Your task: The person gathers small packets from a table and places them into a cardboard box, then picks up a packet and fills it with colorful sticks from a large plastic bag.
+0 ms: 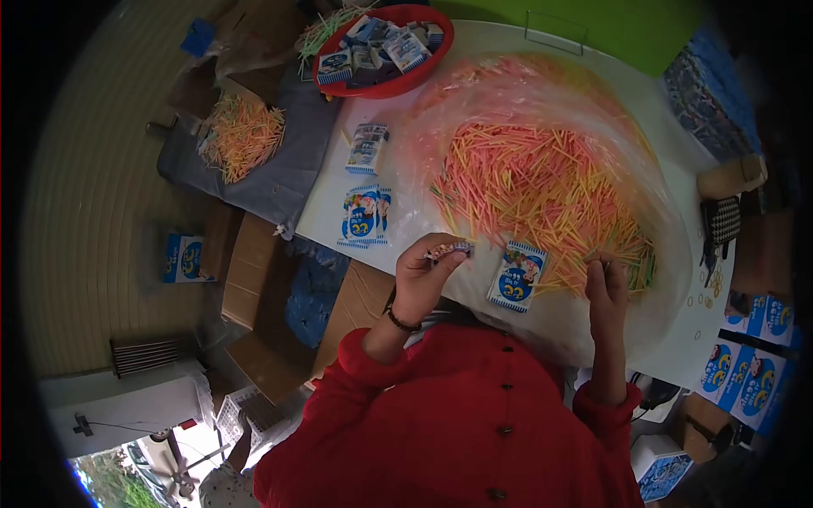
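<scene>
My left hand (426,273) is closed around a small printed packet (449,250), squeezed between thumb and fingers. The packet shows as a narrow patterned strip. My right hand (607,286) is at the right side of the pile of thin pink, yellow and green sticks (542,186), with fingertips pinched together. What they grip, if anything, is too small to make out. Between the hands, a blue and white packet (517,276) lies flat on a clear plastic bag (474,279). The bag spreads under and around the sticks.
Several more packets (364,216) lie on the white table (326,218) at left. A red basin (442,57) full of packets stands at the back. Another pile of sticks (243,135) rests on a grey surface. Cardboard boxes (258,271) stand at lower left; rubber bands (710,296) lie right.
</scene>
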Motion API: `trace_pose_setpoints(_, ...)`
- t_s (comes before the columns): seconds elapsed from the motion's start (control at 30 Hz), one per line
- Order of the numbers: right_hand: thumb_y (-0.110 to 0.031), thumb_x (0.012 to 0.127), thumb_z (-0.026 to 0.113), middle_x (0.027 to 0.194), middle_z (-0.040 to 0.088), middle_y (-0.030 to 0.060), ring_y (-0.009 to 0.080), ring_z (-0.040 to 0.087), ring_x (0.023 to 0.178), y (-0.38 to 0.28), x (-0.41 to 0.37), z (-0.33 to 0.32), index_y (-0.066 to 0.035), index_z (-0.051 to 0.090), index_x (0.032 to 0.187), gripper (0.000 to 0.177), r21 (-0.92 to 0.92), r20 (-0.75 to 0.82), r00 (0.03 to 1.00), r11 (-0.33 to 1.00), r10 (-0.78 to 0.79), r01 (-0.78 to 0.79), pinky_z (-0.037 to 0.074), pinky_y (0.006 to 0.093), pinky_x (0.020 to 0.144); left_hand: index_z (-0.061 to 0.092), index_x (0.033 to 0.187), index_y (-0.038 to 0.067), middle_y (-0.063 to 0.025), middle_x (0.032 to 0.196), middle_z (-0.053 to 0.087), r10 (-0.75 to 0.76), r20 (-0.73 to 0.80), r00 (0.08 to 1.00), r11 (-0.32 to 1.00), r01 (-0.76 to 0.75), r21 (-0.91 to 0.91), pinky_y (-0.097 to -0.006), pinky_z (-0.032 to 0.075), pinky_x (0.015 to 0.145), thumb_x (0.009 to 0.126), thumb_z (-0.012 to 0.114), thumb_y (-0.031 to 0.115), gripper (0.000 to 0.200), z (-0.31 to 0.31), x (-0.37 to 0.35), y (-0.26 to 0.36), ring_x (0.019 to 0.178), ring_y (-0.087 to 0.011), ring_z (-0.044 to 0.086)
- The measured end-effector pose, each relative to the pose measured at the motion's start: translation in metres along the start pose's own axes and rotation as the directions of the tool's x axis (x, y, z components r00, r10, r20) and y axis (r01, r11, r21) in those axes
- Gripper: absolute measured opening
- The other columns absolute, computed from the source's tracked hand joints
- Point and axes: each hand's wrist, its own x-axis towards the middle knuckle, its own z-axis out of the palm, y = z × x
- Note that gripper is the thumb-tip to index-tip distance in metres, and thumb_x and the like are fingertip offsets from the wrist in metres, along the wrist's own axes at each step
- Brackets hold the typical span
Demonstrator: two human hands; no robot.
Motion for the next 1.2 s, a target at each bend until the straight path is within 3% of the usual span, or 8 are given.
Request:
trace_pose_setpoints(0.23, -0.017, 0.101, 0.048, 0.081, 0.052, -0.0043, 0.0025, 0.045, 0.071, 0.001, 0.007, -0.033, -0.004, 0.060, 0.097, 0.018, -0.141, -0.214, 0.977, 0.990, -0.026, -0.004, 0.037, 0.0193, 0.062, 0.048, 0.132, 0.004, -0.0076, 0.104, 0.062, 0.159, -0.499, 0.852, 0.952, 0.002, 0.307, -0.0240, 0.052, 0.075, 0.090, 0.061, -0.003, 0.045, -0.051, 0.018, 0.040, 0.085, -0.0118, 0.061)
trace_pose_setpoints(0.4, -0.021, 0.101, 0.047, 0.078, 0.059, 0.0002, 0.0075, 0.050, 0.061, -0.007, 0.018, -0.081, -0.004, 0.062, 0.100, 0.023, -0.470, -0.418, 0.853, 0.878, -0.312, 0.091, 0.040, 0.0239, 0.054, 0.046, 0.138, 0.005, -0.0127, 0.114, 0.058, 0.000, -0.318, 0.948, 0.609, 0.253, 0.752, -0.0321, 0.050, 0.075, 0.091, 0.064, 0.011, 0.050, -0.111, 0.043, 0.006, 0.084, -0.0199, 0.060)
trace_pose_setpoints(0.47, -0.019, 0.100, 0.049, 0.083, 0.062, 0.0054, 0.0142, 0.055, 0.066, -0.007, 0.019, -0.103, -0.002, 0.062, 0.101, 0.022, -0.642, -0.406, 0.806, 0.762, -0.430, 0.083, 0.044, 0.0276, 0.059, 0.044, 0.139, 0.005, -0.0149, 0.117, 0.056, 0.186, -0.080, 0.979, 0.173, 0.047, 0.984, -0.0416, 0.044, 0.085, 0.090, 0.064, 0.012, 0.053, -0.124, 0.046, -0.013, 0.097, -0.0296, 0.055)
trace_pose_setpoints(0.6, -0.016, 0.092, 0.058, 0.092, 0.064, 0.0168, 0.0337, 0.063, 0.083, -0.023, 0.005, -0.101, 0.002, 0.063, 0.099, 0.020, -0.825, -0.350, 0.858, 0.558, -0.376, -0.092, 0.049, 0.0385, 0.073, 0.048, 0.134, 0.004, -0.0140, 0.113, 0.057, 0.408, -0.152, 0.900, 0.205, 0.072, 0.976, -0.0459, 0.038, 0.090, 0.088, 0.065, 0.009, 0.050, -0.101, 0.052, 0.000, 0.108, -0.0332, 0.049)
trace_pose_setpoints(0.67, -0.018, 0.089, 0.061, 0.093, 0.063, 0.0179, 0.0352, 0.062, 0.084, -0.015, 0.009, -0.095, 0.002, 0.062, 0.100, 0.023, -0.893, -0.314, 0.892, 0.419, -0.325, -0.162, 0.050, 0.0401, 0.074, 0.055, 0.125, 0.002, -0.0133, 0.112, 0.058, 0.643, -0.033, 0.765, -0.015, 0.056, 0.998, -0.0450, 0.039, 0.089, 0.084, 0.069, 0.008, 0.044, -0.088, 0.048, 0.021, 0.103, -0.0316, 0.051)
trace_pose_setpoints(0.87, -0.023, 0.080, 0.069, 0.096, 0.060, 0.0223, 0.0394, 0.061, 0.089, 0.005, 0.035, -0.101, 0.004, 0.057, 0.102, 0.036, -0.933, -0.309, 0.925, 0.259, -0.223, -0.249, 0.049, 0.0461, 0.078, 0.062, 0.104, 0.004, -0.0125, 0.101, 0.058, 0.388, 0.250, 0.887, 0.131, -0.321, 0.938, -0.0419, 0.039, 0.087, 0.073, 0.077, 0.006, 0.035, 0.001, 0.023, 0.033, 0.097, -0.0312, 0.053)
trace_pose_setpoints(0.93, -0.023, 0.080, 0.069, 0.096, 0.060, 0.0231, 0.0401, 0.060, 0.089, 0.006, 0.037, -0.100, 0.004, 0.056, 0.102, 0.037, -0.932, -0.290, 0.940, 0.278, -0.178, -0.234, 0.049, 0.0467, 0.078, 0.061, 0.102, 0.004, -0.0119, 0.099, 0.058, 0.277, 0.252, 0.927, 0.332, -0.338, 0.881, -0.0406, 0.039, 0.084, 0.074, 0.077, 0.013, 0.033, 0.021, 0.015, 0.017, 0.095, -0.0303, 0.054)
trace_pose_setpoints(1.2, -0.013, 0.086, 0.059, 0.096, 0.061, 0.0201, 0.0414, 0.057, 0.086, 0.012, 0.025, -0.100, 0.003, 0.057, 0.100, 0.021, -0.927, -0.068, 0.978, 0.375, -0.198, 0.011, 0.046, 0.0454, 0.076, 0.056, 0.094, 0.006, -0.0082, 0.088, 0.053, 0.008, 0.218, 0.976, 0.384, -0.204, 0.900, -0.0402, 0.038, 0.076, 0.073, 0.077, 0.038, 0.043, 0.056, 0.014, -0.017, 0.085, -0.0273, 0.052)
